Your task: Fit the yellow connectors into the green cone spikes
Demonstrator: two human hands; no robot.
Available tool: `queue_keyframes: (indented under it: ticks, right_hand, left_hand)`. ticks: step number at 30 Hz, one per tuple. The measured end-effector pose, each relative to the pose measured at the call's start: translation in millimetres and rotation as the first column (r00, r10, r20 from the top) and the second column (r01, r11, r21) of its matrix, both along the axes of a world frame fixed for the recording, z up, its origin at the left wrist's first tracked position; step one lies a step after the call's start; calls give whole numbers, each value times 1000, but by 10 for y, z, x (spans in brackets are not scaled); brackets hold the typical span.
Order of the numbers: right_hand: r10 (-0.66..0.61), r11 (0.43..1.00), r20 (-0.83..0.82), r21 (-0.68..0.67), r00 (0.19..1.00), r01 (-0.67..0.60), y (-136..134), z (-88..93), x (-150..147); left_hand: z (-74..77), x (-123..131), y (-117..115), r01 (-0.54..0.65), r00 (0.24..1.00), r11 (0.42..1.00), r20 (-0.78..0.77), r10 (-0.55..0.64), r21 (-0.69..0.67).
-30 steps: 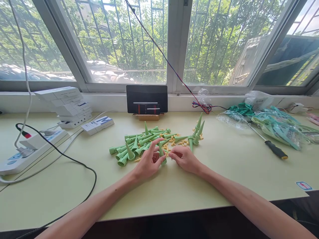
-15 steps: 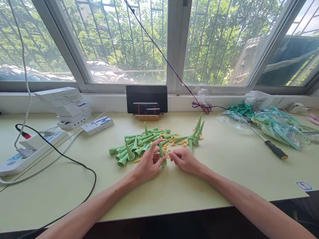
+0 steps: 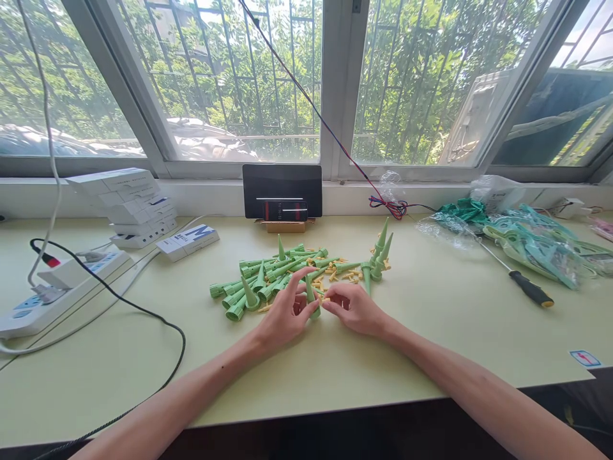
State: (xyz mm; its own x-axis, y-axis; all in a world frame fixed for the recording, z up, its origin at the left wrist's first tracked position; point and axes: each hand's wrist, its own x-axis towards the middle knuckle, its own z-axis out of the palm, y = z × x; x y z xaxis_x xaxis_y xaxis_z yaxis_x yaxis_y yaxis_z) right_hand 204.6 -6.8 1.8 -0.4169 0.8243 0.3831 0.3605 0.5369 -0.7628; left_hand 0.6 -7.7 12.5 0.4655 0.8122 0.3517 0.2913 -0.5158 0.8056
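Note:
My left hand point(image 3: 286, 314) is closed on a green plastic cone spike point(image 3: 311, 295), held upright with its narrow tip upward. Close by on the right, my right hand point(image 3: 358, 311) pinches a small yellow plastic piece point(image 3: 325, 301) against the side of the spike; whether it has entered the spike I cannot tell. Beyond my hands lies a pile of green cone spikes point(image 3: 275, 273), most on their sides and a few standing. Loose yellow pieces point(image 3: 352, 275) are scattered at its right. Several spikes fitted with yellow pieces point(image 3: 382, 257) stand upright past my right hand.
A tablet and phone on a stand point(image 3: 282, 191) are at the back. White boxes point(image 3: 138, 207) and a power strip point(image 3: 71, 291) with cables lie left. On the right are a screwdriver point(image 3: 530, 289) and plastic-wrapped green items point(image 3: 539, 239). The table's front edge runs below my forearms.
My right hand's fingers have shifted slightly and curled differently around the small yellow piece at the spike. My left hand and the spike have stayed in place.

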Motion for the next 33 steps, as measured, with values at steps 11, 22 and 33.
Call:
queue_keyframes:
  ticks: [11, 22, 33]
  right_hand:
    - [23, 1000, 48, -4, 999, -23, 23, -32, 9]
    - [-12, 1000, 10, -24, 1000, 12, 9, -19, -8]
    - [-1, 999, 2, -47, 1000, 1, 17, -23, -10]
  left_hand:
    - [-13, -12, 8, 44, 999, 999, -12, -44, 19]
    - [-6, -9, -7, 41, 999, 999, -2, -41, 7]
    - [-30, -3, -5, 56, 998, 998, -6, -56, -2]
